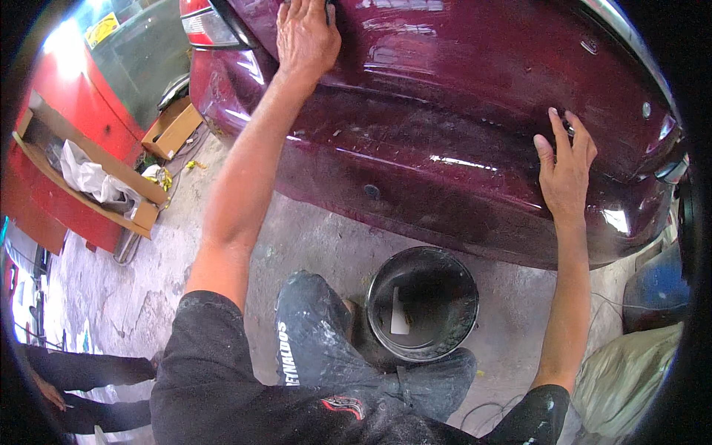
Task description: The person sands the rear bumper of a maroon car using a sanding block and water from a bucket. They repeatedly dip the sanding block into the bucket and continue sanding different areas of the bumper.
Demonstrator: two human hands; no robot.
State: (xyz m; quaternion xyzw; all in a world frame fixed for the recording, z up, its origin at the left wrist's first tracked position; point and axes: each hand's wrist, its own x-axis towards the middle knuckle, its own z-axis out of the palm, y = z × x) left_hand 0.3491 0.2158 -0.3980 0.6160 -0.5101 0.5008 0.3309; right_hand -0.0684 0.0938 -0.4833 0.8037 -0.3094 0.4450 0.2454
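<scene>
— Where are your 2 hands right now?

— Both are on the car (pixel 460 96), on its dark red rear end. My left hand (pixel 305 35) lies flat high up near the upper left corner of the panel, just beside the tail light (pixel 208 26). The fingers are spread and pressed on the paint, clamped on nothing. Something dark shows at my fingertips at the top edge, but I cannot tell what it is.

— And the other one?

— My right hand (pixel 565 167) rests further right and lower, palm against the bumper (pixel 415 178), fingers apart and pointing up to the seam above it. It grips nothing either; it only touches the surface.

— How does the paint look there?

— Dull and smeared across the middle of the bumper, glossy toward the right corner.

— What is below you?

— A black bucket (pixel 423 304) stands on the concrete floor (pixel 133 289), under the bumper's lower edge and between my arms. My knee (pixel 311 326), in dark stained trousers, is just beside its left rim.

— Anything off to the side?

— A cardboard box (pixel 172 127) lies on the floor near the car's left corner, and a red vehicle (pixel 70 141) stands beyond it. Another person's arm (pixel 81 371) shows at the lower left edge, well apart from mine.
</scene>
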